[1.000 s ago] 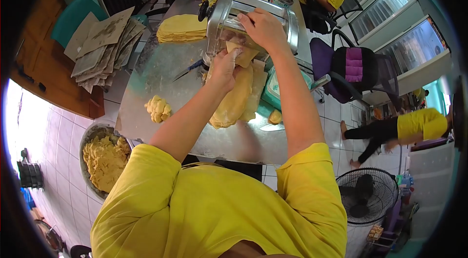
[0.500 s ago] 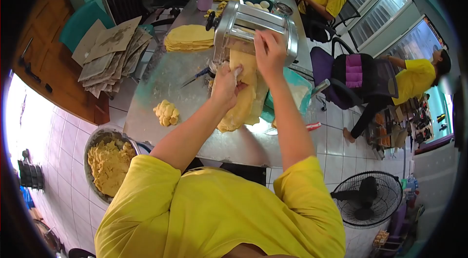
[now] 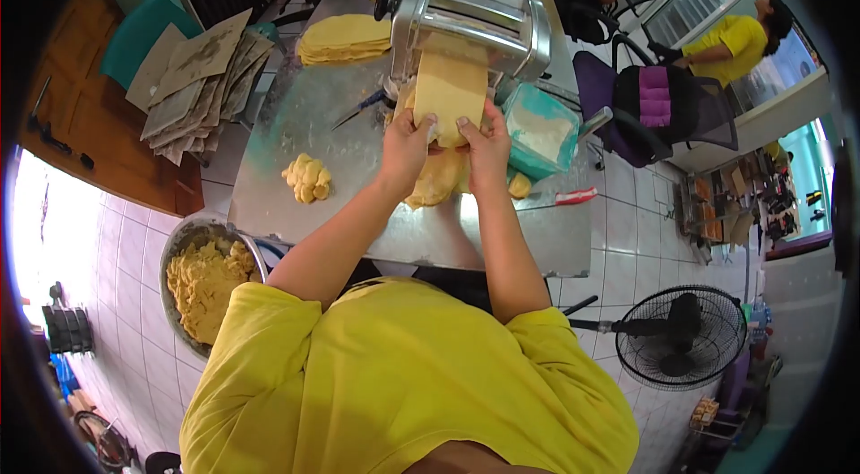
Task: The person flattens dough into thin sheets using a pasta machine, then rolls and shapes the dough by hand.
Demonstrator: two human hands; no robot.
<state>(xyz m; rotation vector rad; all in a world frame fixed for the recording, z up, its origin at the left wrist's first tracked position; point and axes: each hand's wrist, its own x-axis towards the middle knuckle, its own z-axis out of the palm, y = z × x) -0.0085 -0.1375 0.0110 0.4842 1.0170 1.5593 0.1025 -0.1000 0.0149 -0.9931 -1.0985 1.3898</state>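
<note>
A pale yellow dough sheet (image 3: pixel 451 89) hangs out of the front of a metal pasta machine (image 3: pixel 475 12) on the steel table. My left hand (image 3: pixel 408 150) pinches the sheet's lower left edge, thumb on top. At the lower right edge, my right hand (image 3: pixel 488 144) has the same sheet between thumb and fingers. More dough (image 3: pixel 434 192) lies beneath and in front of my hands, partly hidden by them. Left of the machine is a stack of flat dough sheets (image 3: pixel 345 39). A small dough lump (image 3: pixel 306 178) rests nearer the front left.
A teal tub of flour (image 3: pixel 545 129) sits to the right, near a red-handled tool (image 3: pixel 574 196) at the table edge. A dark pointed tool (image 3: pixel 360 108) lies left of the machine. Below left stands a bowl of dough (image 3: pixel 166 281). Two people in yellow shirts are beyond; a fan (image 3: pixel 681 335) is at right.
My right hand has come down from the machine's top to the sheet's right edge. The sheet now stretches flat between both hands. The view has shifted slightly.
</note>
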